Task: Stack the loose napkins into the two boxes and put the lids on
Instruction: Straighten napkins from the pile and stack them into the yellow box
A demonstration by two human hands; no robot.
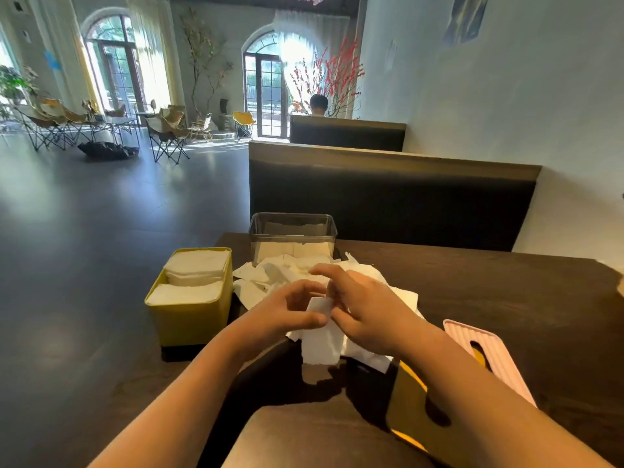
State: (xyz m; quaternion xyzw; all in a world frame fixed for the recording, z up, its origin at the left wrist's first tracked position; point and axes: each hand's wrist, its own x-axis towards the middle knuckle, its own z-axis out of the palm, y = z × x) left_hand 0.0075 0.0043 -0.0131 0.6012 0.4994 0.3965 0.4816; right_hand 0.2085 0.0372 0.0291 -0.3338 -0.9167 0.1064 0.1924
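Napkin (320, 344) pinched between left hand (287, 314) and right hand (369, 309).

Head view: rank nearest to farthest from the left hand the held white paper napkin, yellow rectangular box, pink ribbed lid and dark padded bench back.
1. The white paper napkin, pinched by the left hand.
2. The yellow rectangular box, on its left.
3. The pink ribbed lid, right, past the right hand.
4. The dark padded bench back, beyond the table.
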